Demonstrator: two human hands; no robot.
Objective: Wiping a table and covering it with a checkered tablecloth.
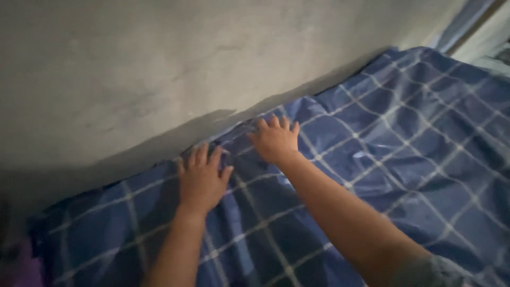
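Note:
A blue bedsheet [404, 138] with a white check pattern covers a bed that runs along a grey wall [159, 58]. My left hand [202, 178] lies flat on the sheet with fingers spread, its fingertips at the sheet's edge by the wall. My right hand [275, 139] is also flat and spread, pressing the sheet's edge where it meets the wall, a little farther along. Neither hand holds anything. The sheet is creased around both hands.
The wall rises directly behind the sheet's far edge. A pale cloth or curtain [467, 21] hangs at the upper right corner. Something purple [21, 266] shows at the lower left, beside the bed.

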